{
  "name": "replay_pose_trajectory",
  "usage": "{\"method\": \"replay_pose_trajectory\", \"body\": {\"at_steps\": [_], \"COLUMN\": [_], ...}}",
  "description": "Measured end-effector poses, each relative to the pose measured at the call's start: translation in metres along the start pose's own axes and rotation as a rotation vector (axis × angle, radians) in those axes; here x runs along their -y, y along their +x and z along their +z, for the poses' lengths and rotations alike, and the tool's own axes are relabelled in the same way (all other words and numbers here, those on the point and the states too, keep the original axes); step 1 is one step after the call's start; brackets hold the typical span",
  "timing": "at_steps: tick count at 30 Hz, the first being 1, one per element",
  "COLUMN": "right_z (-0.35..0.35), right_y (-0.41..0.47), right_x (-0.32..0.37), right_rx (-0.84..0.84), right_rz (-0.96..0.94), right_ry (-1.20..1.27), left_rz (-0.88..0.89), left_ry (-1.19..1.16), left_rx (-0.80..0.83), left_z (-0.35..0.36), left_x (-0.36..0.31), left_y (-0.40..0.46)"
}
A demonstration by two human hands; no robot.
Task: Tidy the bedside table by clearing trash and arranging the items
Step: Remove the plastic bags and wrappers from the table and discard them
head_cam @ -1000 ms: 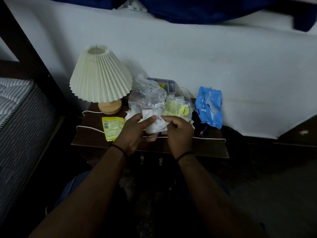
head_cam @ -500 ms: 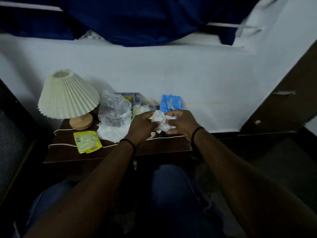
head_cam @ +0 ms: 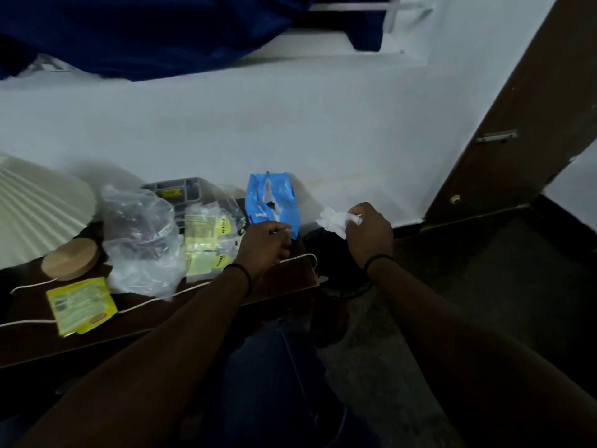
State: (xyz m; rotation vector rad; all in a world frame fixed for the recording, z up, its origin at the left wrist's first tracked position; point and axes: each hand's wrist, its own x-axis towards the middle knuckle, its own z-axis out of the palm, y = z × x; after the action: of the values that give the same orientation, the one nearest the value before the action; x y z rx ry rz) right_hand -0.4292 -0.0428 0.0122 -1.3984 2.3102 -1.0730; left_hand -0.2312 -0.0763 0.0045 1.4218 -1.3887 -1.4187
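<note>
We are in a dim bedroom at home: a dark wooden bedside table (head_cam: 284, 286) stands against a white wall (head_cam: 290, 130), a pleated lamp (head_cam: 35, 205) on it, dark blue curtains (head_cam: 145, 30) above, a brown wardrobe door (head_cam: 517, 124) beside.

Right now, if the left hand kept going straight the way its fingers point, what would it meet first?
Probably the blue packet: the left hand sits just short of its lower edge, fingers curled toward it. Depth is unclear; they may already touch.

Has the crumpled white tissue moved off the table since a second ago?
Yes. The right hand holds the crumpled white tissue out past the bedside table's right edge, right of the blue packet; earlier it was above the tabletop.
</note>
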Motion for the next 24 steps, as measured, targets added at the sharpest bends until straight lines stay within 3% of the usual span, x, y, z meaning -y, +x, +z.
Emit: {"method": "replay_pose_trajectory", "body": {"at_steps": [6,10,16,24], "right_z": [0.056,0.089,0.105,0.084], "right_y": [0.041,0.059,0.06,0.035], "right_x": [-0.052,-0.072,-0.075,0.002], "right_rx": [0.047,0.123,0.188,0.135], "right_rz": [0.082,0.216,0.181,0.001], "right_ry": [-0.066,-0.052,-0.097,-0.137], "left_rz": [0.007,0.149,0.169,0.18], "left_ry": [0.067,0.382,0.268,0.138], "left_rx": [0.006,-0.02,-0.024,-0.23], "left_z": [0.032,0.036,0.033,-0.038], "left_x": [0.02,0.033,0.043,0.03], "left_y": [0.051,0.081,0.084,0.038]}}
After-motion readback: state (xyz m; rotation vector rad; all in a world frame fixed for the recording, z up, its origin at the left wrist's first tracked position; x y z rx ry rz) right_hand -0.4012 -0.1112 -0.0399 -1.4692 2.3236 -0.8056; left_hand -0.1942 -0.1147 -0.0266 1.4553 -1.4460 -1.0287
